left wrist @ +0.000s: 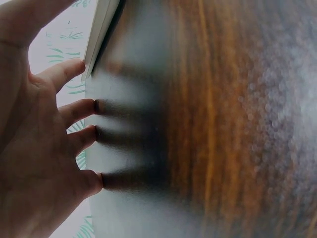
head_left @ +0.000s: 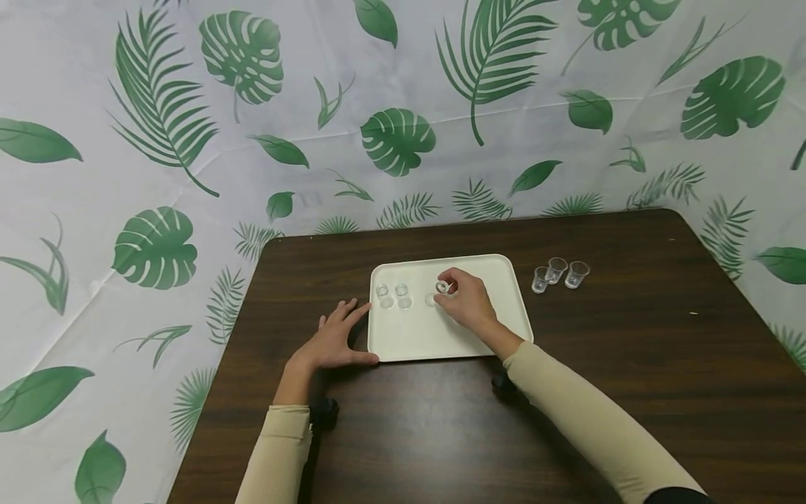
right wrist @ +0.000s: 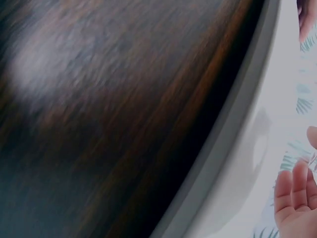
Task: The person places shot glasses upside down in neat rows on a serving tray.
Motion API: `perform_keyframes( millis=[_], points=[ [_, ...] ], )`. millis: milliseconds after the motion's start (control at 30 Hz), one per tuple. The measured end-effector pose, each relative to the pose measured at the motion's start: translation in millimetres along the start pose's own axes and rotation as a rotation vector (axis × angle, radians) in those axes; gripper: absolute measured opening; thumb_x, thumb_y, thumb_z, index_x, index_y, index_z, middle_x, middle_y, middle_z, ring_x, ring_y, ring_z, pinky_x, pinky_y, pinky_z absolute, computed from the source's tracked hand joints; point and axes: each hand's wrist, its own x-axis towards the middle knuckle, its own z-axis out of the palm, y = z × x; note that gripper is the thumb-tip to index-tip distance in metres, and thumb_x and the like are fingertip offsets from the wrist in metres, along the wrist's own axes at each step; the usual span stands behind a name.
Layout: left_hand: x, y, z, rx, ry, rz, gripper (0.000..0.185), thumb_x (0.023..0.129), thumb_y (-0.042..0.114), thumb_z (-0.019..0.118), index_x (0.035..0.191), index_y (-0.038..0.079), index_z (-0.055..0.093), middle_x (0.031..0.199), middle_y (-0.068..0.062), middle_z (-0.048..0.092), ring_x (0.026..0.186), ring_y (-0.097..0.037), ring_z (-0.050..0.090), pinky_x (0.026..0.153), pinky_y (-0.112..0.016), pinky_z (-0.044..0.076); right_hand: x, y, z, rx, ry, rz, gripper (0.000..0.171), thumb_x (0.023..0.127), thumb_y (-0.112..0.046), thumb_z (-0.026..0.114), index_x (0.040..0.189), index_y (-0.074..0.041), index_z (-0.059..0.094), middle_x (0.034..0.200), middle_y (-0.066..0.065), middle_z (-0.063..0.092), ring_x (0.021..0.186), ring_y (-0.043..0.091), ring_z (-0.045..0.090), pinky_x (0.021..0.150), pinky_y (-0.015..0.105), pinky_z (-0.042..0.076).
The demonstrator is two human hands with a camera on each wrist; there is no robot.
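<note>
A cream tray point(head_left: 434, 343) lies on the dark wooden table. My right hand point(head_left: 469, 301) is above its middle, with thumb and fingers pinching a small clear plastic cup point(head_left: 443, 286). Faint clear rims show beside the fingertips; whether they belong to the held cup I cannot tell. Small clear cups point(head_left: 403, 290) stand grouped at the tray's left, too faint to count. My left hand point(head_left: 334, 339) is spread at the tray's left edge, touching it with thumb and index finger. In the left wrist view, the other fingertips rest on the table.
Three clear cups point(head_left: 557, 269) stand upright on the table to the right of the tray. Behind the table point(head_left: 642, 336) hangs a white cloth point(head_left: 352, 161) printed with green leaves, which also covers the left side.
</note>
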Motion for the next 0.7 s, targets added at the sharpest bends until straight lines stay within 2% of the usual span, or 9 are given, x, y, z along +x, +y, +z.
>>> perform_keyframes(
  millis=[100,400,700],
  points=[
    [0.6,-0.7,0.2,0.005,0.018,0.019,0.109,0.070,0.065,0.078,0.157,0.023,0.028,0.161,-0.017,0.018,0.148,-0.040,0.008,0.105,-0.074,0.007,1,-2,6,-0.010,-0.005,-0.016,0.033,0.081,-0.011,0.079,0.113,-0.009,0.070,0.102,0.006,0.067,0.085,0.020,0.060,0.076,0.037,0.047],
    [-1.0,-0.8,-0.9,-0.005,0.021,0.009,0.109,0.069,0.066,0.078,0.157,0.024,0.028,0.161,-0.015,0.018,0.148,-0.039,0.007,0.106,-0.073,0.006,3,-11,18,-0.055,-0.049,-0.113,0.036,0.082,-0.008,0.078,0.118,-0.009,0.070,0.099,0.005,0.065,0.084,0.019,0.061,0.077,0.037,0.049],
    [-0.6,-0.3,-1.5,0.006,0.015,0.010,0.108,0.070,0.065,0.078,0.157,0.024,0.028,0.161,-0.016,0.018,0.148,-0.040,0.008,0.105,-0.074,0.008,1,-17,23,-0.096,-0.074,-0.125,0.036,0.084,-0.009,0.077,0.119,-0.011,0.070,0.102,0.003,0.065,0.085,0.018,0.060,0.076,0.036,0.049]
  ],
)
